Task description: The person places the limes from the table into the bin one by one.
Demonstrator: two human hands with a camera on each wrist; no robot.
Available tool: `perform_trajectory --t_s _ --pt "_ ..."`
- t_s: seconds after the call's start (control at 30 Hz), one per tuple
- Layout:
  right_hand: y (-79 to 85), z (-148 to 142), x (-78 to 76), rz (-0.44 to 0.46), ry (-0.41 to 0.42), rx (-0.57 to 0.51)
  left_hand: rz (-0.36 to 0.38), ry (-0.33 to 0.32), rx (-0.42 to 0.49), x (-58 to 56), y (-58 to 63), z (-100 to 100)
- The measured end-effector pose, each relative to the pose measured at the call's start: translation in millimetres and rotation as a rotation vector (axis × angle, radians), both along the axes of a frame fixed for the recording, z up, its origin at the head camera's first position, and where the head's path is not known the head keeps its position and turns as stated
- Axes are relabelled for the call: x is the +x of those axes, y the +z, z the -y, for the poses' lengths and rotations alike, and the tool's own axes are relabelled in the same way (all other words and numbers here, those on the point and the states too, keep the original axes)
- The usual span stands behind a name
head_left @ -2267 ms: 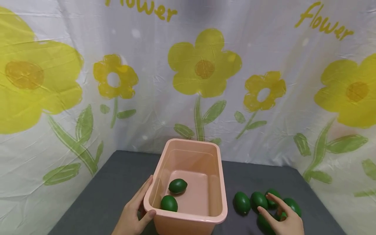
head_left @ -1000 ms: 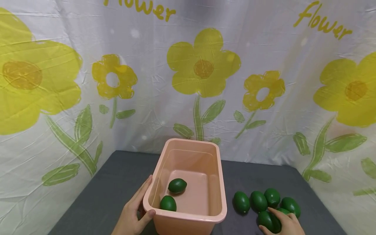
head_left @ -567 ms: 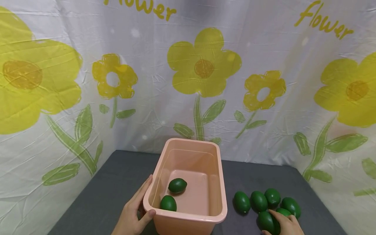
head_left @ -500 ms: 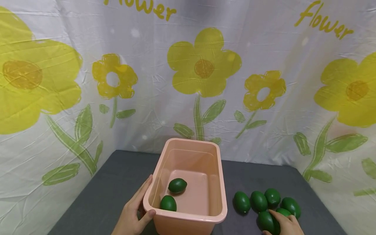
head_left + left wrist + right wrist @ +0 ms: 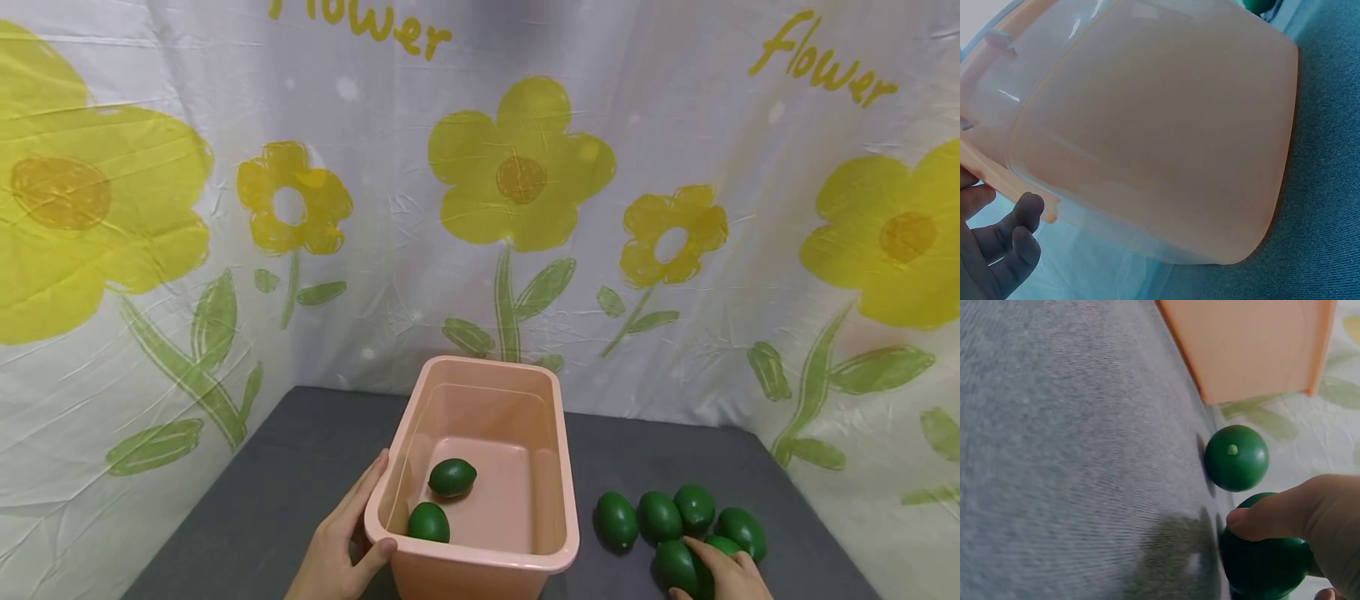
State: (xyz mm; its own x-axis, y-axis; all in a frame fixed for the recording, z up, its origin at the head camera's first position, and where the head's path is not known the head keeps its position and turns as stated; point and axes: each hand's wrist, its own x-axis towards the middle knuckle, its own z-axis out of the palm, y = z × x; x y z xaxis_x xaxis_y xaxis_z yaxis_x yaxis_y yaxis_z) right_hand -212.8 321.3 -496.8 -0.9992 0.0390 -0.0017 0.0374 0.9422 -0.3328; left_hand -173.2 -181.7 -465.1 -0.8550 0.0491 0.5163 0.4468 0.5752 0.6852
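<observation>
A pink plastic bin stands mid-table in the head view, with two green limes lying on its floor. My left hand grips its near left corner, thumb over the front rim and fingers along the left side. Seen from the left wrist, curled fingers lie by the rim. To the right of the bin, my right hand holds a lime at the near side of a cluster, its thumb pressed on the skin. That hand partly hides the lime in the head view.
Several other limes lie close together around the right hand; one lime sits nearest the bin. A dark grey cloth covers the table. Behind it hangs a white curtain printed with yellow flowers.
My right hand has come down from above the limes, and its spread fingers have closed on one at the near side. The left hand and the bin stay as they were.
</observation>
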Motion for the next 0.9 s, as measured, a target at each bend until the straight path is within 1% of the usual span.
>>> perform_trajectory --t_s 0.17,0.3,0.43,0.6,0.77,0.9 --pt "6.3 3.8 2.8 -0.063 -0.011 -0.003 -0.006 -0.008 0.002 0.0 -1.4 0.9" --pt "9.8 6.0 3.2 -0.111 -0.018 -0.026 -0.003 -0.01 0.006 0.2 -1.2 0.7" --pt "13.7 7.2 2.8 -0.125 -0.032 -0.061 -0.007 -0.021 0.016 0.4 -0.8 0.1" --pt "20.8 11.7 4.2 -0.105 -0.085 -0.118 -0.008 -0.033 0.032 0.6 -0.9 -0.3" --pt "24.1 22.2 10.2 -0.151 -0.158 -0.19 -0.003 -0.019 0.024 0.7 -1.2 -0.1" --pt "24.2 29.2 14.5 -0.185 -0.203 -0.234 0.001 -0.025 0.034 0.3 -1.4 -0.1"
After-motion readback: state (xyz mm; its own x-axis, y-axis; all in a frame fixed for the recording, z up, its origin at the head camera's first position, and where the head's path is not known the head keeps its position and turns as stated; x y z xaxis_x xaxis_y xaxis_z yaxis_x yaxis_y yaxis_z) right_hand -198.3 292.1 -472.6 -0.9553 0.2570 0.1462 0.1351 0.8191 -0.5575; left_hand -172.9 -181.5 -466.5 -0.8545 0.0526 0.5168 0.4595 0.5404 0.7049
